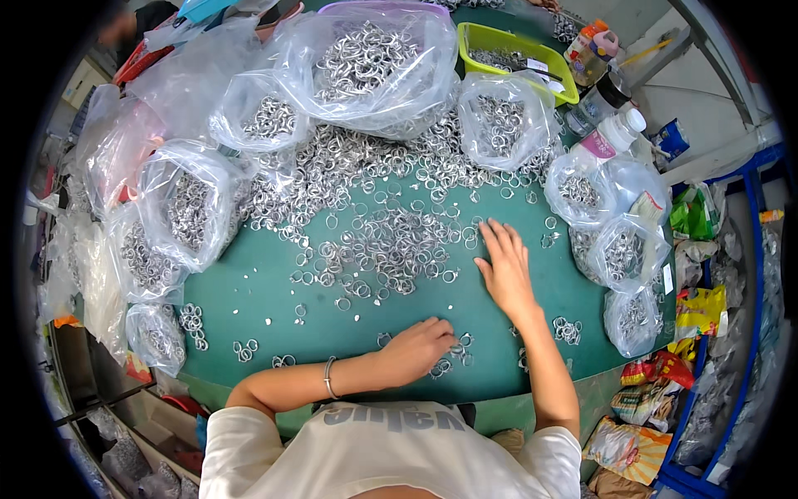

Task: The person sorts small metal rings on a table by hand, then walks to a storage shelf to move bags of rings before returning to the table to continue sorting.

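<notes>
A loose pile of silver-coloured metal rings (386, 249) lies in the middle of the green table. My right hand (505, 270) rests at the pile's right side, fingers stretched out and apart, their tips next to a few single rings. Close to the near edge, my left hand (420, 345) is closed, its fingers curled together; whatever they may hold is hidden. Just right of these fingers lies a small cluster of rings (455, 356). A larger heap of rings (349, 162) spreads along the far side.
Clear plastic bags of rings ring the table, including a large bag (366, 62), a left bag (191, 208) and a right bag (623, 249). A yellow-green basket (490, 37) stands at the back. Bottles (611, 137) stand far right; blue shelving (748, 316) holds packets.
</notes>
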Available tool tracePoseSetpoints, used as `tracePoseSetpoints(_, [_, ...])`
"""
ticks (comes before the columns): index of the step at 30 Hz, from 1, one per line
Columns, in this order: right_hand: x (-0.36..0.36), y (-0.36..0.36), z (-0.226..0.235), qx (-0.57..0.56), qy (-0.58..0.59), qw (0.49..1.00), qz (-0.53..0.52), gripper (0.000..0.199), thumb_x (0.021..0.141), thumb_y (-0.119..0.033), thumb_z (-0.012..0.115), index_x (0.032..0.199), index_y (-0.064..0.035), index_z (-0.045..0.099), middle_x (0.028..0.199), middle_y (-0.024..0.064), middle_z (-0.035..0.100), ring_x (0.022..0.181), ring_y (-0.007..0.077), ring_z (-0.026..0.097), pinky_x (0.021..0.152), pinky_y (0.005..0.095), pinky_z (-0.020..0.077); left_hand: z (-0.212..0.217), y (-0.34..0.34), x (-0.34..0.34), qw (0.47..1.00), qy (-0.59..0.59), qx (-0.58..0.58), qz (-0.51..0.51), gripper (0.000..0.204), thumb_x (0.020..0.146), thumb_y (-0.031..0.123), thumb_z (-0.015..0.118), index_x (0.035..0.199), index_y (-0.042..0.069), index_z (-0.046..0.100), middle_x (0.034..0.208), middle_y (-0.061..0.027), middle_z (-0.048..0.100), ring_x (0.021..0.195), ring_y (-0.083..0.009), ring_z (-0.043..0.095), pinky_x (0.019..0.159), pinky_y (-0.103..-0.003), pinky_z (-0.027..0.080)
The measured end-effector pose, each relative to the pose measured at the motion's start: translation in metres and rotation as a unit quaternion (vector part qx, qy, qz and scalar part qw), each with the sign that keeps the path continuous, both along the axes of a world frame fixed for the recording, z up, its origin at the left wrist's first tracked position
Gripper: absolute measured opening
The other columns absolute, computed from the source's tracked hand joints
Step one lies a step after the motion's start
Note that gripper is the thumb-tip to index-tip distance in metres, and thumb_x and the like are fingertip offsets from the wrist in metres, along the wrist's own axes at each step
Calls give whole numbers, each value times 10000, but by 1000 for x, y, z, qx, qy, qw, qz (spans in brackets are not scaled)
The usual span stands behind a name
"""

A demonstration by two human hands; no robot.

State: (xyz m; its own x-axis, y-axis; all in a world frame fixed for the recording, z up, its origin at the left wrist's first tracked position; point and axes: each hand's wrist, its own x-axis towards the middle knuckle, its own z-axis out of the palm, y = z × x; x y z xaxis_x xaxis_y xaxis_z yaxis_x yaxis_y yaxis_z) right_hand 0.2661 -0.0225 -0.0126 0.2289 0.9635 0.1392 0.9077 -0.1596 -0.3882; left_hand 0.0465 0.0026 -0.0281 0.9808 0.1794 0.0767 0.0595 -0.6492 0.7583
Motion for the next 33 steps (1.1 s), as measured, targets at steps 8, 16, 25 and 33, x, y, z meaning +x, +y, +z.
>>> tracePoseSetpoints(8, [4,-11,9,31,114,992,34,539,792,-61,654,1301,-53,477,1381,145,421,1246,365,397,1025,434,348,12,55,50,963,-22,199,183,332,820,91,605,1147,49,571,1308,-123,455,1237,-319,402,1011,-519,324])
tracePoseSetpoints(16, [-30,-52,13,-83,84,985,123,526,788,-126,683,1267,-12,498,1412,137,392,1327,347,343,1077,460,322,-14,90,40,923,16,311,224,317,798,60,565,1114,57,574,1351,-95,441,1278,-290,386,1036,-647,215])
tracePoseSetpoints(25, [-30,-44,14,54,150,986,-47,418,746,1,682,1148,-12,570,1184,147,529,1039,337,509,879,393,436,0,54,40,970,-13,189,153,310,799,47,617,1105,20,571,1177,-121,507,1048,-286,501,851,-421,399])
tracePoseSetpoints(33, [-33,-67,25,-137,283,948,57,306,736,42,675,1026,-4,591,1035,124,530,837,271,570,736,371,470,11,32,4,993,5,57,100,300,776,7,617,1072,4,574,1068,-137,527,980,-320,522,829,-396,436])
